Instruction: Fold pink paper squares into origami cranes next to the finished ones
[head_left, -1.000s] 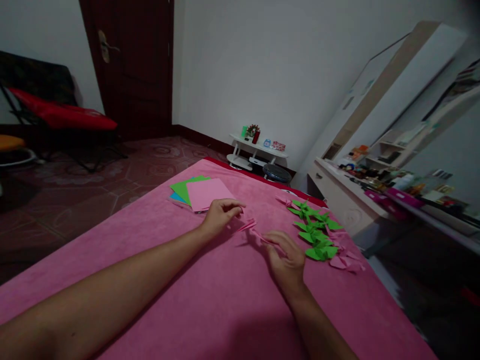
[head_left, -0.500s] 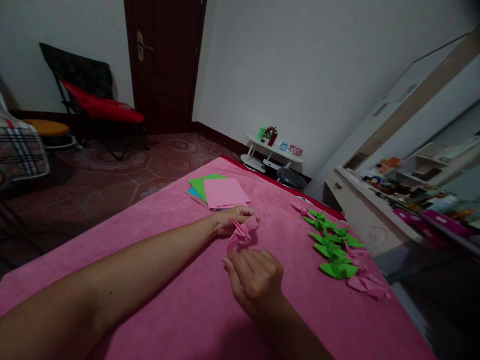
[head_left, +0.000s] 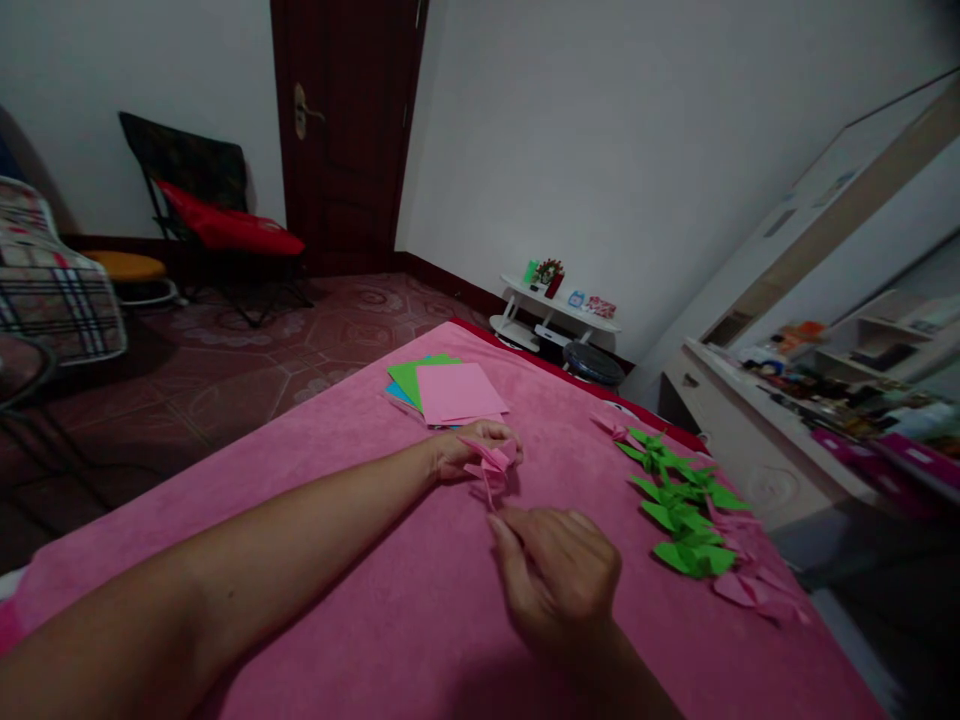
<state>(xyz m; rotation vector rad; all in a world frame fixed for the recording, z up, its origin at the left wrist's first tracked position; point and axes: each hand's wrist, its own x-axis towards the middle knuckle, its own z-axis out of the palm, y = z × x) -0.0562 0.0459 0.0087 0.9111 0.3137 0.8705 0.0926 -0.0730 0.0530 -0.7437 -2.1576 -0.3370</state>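
A pink folded paper crane (head_left: 495,462) is held between my hands above the pink cloth. My left hand (head_left: 474,450) grips it from the far left side, its fingers curled round the paper and partly hidden behind it. With thumb and forefinger, my right hand (head_left: 559,565) pinches a thin strip of the crane that points down toward me. Beyond my left hand lies a fanned stack of square paper sheets (head_left: 461,392), pink on top, with green and blue showing beneath. Several green paper cranes (head_left: 679,505) lie in a row to the right, with pink cranes (head_left: 757,590) beside them.
The pink cloth (head_left: 337,590) covers the surface under my hands. A dressing table (head_left: 720,400) crowded with small items stands at the right. Behind are a low white shelf (head_left: 559,303) and a dark round stool (head_left: 592,365). A red-cushioned folding chair (head_left: 232,230) stands far left.
My right hand has moved right and turned, still pinching the crane's thin strip, which now points more straight down. The crane has tilted in my left hand. The whole view has shifted slightly.
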